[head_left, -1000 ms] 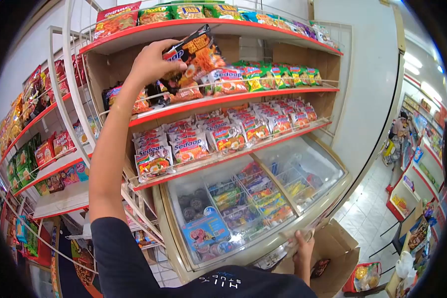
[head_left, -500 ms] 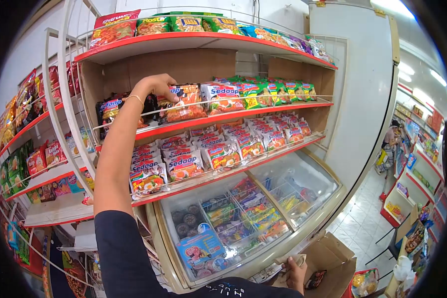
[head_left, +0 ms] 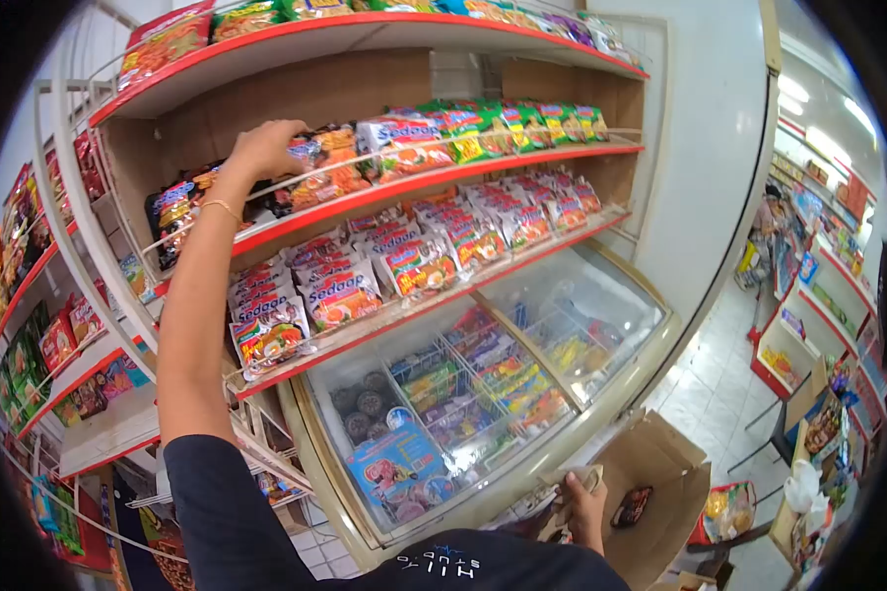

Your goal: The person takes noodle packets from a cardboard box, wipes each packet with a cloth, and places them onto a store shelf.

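My left hand (head_left: 266, 153) reaches up to the middle shelf, its fingers curled over the left end of an orange-and-black instant noodle packet (head_left: 333, 167). Dark noodle packets (head_left: 177, 209) lie to the left of that hand, partly behind the wire rail. A white-and-red noodle packet (head_left: 404, 138) stands just to the right of the orange-and-black one. Low down, my right hand (head_left: 587, 510) is closed on the flap of an open cardboard box (head_left: 665, 453). One dark packet (head_left: 632, 506) lies inside the box.
Rows of noodle packets (head_left: 340, 295) fill the lower shelf. Beneath stands a glass-topped freezer (head_left: 601, 305) holding frozen goods. A thin wire rail (head_left: 522, 138) runs along the middle shelf's front. Another person (head_left: 764, 241) is far off in the aisle at right.
The view has tilted and shifted, so the shelves sit higher and further left. My left hand has moved to the orange-and-black packet's left end. My right hand stays at the box flap.
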`<state>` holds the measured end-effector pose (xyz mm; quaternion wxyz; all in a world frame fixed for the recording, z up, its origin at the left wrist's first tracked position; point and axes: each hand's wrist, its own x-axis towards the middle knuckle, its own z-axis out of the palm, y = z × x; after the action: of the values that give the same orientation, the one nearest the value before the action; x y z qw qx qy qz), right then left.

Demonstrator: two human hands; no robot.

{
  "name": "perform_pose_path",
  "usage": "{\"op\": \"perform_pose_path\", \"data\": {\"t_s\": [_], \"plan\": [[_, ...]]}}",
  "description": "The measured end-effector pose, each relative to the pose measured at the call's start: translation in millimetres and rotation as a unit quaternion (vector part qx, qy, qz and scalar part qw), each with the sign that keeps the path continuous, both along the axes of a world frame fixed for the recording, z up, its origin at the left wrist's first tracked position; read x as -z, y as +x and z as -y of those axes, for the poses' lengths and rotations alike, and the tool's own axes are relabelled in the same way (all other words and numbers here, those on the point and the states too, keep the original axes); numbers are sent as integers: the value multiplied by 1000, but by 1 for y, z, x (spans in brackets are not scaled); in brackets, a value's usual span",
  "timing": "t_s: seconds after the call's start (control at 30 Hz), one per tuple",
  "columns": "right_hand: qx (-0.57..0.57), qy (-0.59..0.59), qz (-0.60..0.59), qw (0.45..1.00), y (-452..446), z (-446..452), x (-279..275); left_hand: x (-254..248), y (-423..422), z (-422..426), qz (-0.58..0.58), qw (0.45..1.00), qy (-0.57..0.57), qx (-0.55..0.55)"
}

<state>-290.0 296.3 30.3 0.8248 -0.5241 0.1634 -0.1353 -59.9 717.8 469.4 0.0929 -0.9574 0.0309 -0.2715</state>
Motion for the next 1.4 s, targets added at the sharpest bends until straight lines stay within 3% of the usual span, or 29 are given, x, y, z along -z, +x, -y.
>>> {"op": "perform_pose_path", "data": {"t_s": [0.2,0.33,0.37,0.4,0.43,0.47,0.53,0.57,0.63,0.67,0.7,0.73,0.77,0.8,0.83,0.87,0.9,0.93,0.97,1.0,1.07,1.27,1.33,1.4], "plan": [[6,-67,-45,997,-12,19,-21,10,-6,-5,93,984,48,144],[75,-264,-88,957,-11,78,20,29,8,-28,245,939,79,226],[47,-171,-100,979,-6,102,58,40,9,-29,246,923,46,292],[19,-212,-197,957,-10,116,59,58,5,-32,270,926,59,258],[-2,-340,-330,881,-13,124,51,73,1,-34,298,927,73,217],[-36,-401,-348,846,-14,134,69,86,-7,-20,292,925,68,233],[-87,-444,-392,801,-10,148,94,118,-45,24,286,890,-43,354],[-93,-478,-403,775,-6,155,118,141,-61,47,277,883,-127,357],[-79,-472,-418,772,-1,181,147,183,-82,61,243,889,-172,349],[-62,-469,-427,771,4,196,168,201,-100,79,217,880,-261,332],[9,-482,-451,751,11,217,220,222,-107,73,209,887,-265,315],[144,-496,-430,740,7,226,237,237,-127,91,182,901,-294,263],[151,-359,-451,803,-1,237,234,256,-136,96,149,886,-316,306],[156,-352,-421,821,-9,235,220,263,-155,117,111,907,-325,243],[112,-402,-488,766,-6,244,241,279,-158,112,109,899,-333,263],[74,-453,-460,760,-11,263,291,273,-169,119,102,945,-223,217],[43,-512,-477,713,-11,273,320,272,-174,118,95,942,-217,237],[90,-581,-410,698,-13,293,395,261,-185,121,107,953,-188,214],[-31,-453,-509,731,-6,275,326,251,-193,120,114,959,-162,201],[41,-660,-415,624,-9,288,398,240,-195,116,125,966,-149,172],[-27,-628,-556,544,4,254,326,218,-197,111,174,965,-140,139],[-34,-508,-548,664,12,248,298,161,-181,83,270,958,-13,94],[-27,-503,-577,643,7,252,325,137,-170,79,300,950,34,80],[-48,-502,-459,731,1,243,327,119,-143,79,332,937,72,83]]}}
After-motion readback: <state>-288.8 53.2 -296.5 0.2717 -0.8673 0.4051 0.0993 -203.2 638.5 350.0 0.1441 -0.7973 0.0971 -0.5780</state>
